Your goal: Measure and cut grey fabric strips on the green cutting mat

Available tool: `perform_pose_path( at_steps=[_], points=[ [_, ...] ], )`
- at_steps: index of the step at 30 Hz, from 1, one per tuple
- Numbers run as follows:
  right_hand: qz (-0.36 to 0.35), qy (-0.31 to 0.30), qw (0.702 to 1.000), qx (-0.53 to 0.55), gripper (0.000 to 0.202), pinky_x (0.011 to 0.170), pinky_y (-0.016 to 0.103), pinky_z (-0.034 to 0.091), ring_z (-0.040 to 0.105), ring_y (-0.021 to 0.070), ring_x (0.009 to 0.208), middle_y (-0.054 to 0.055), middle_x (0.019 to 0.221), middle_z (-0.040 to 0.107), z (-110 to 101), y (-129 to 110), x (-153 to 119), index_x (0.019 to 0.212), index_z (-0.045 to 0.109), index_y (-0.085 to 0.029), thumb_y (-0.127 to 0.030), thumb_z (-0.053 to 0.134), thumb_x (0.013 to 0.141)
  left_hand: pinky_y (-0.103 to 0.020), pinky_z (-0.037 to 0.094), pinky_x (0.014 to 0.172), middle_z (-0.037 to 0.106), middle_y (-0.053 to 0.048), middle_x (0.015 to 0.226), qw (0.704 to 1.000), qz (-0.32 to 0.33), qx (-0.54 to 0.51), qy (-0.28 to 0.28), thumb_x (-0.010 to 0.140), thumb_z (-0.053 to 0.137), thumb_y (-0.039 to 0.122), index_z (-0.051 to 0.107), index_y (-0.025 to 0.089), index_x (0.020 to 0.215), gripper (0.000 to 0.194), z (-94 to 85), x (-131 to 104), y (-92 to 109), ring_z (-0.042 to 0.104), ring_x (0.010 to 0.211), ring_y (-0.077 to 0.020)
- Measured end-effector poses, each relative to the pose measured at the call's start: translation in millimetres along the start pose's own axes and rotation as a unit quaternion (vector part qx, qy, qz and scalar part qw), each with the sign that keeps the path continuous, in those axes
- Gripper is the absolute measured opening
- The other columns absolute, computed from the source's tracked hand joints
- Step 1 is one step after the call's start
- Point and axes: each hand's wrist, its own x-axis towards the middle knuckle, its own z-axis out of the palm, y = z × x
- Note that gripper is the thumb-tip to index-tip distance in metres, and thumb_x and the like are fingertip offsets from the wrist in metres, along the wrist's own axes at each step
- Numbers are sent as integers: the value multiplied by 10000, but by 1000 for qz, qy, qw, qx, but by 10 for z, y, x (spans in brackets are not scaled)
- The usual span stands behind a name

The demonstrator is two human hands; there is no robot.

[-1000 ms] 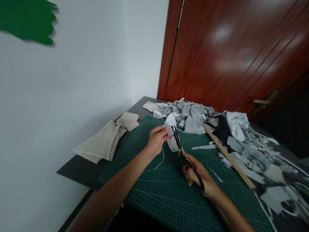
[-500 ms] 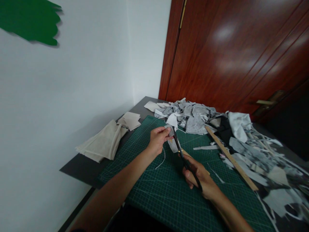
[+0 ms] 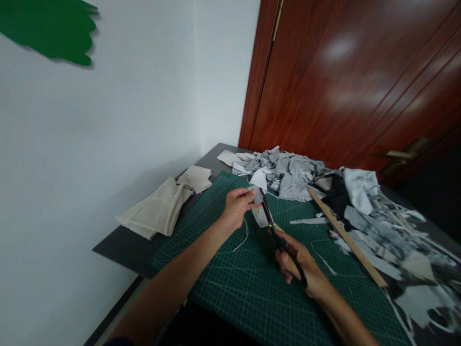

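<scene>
Black scissors [image 3: 272, 225] in right hand [image 3: 305, 259] above green grid-printed mat [image 3: 234, 283].

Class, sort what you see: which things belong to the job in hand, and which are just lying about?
In use:
black scissors, in the right hand
small grey piece, in the left hand
green cutting mat, beneath both

Apparently lying about:
wooden strip
folded beige cloth
heaped scraps

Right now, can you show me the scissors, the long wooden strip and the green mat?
Scissors [image 3: 274, 233], head view: near the pivot.
Long wooden strip [image 3: 347, 238], head view: its middle.
Green mat [image 3: 254, 274], head view: bare patch near its middle.
</scene>
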Motion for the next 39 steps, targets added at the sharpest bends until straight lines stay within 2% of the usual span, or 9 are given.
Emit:
perform_pose_path(
  at_steps=[10,16,30,39],
  points=[
    [10,3,1000,-14,907,383,210,329,335,76,432,-75,634,447,30,-67,12,1487,503,-169,-715,749,807,-403,642,744,691,-73,713,1000,-13,6,4,596,981,369,717,81,701,404,-8,12,-23,684,670,-177],
    [15,8,1000,-20,911,385,214,292,341,76,412,-76,621,445,48,-83,4,1479,505,-154,-704,762,800,-405,644,745,692,-61,712,1000,-10,2,-1,590,983,370,711,91,689,403,-8,7,-25,680,680,-173],
    [33,19,999,-28,970,360,221,324,316,87,416,-78,588,415,115,-189,2,1482,539,-163,-737,786,739,-411,643,730,665,-49,687,1000,-6,0,9,594,982,364,693,96,651,398,2,-13,-32,661,664,-163],
    [28,12,998,-57,976,362,212,282,316,81,396,-82,571,410,92,-167,-4,1509,492,-110,-736,731,799,-399,645,714,646,-35,663,1000,-1,1,10,550,993,399,682,100,633,440,-2,0,-53,647,654,-153]
  ],
)
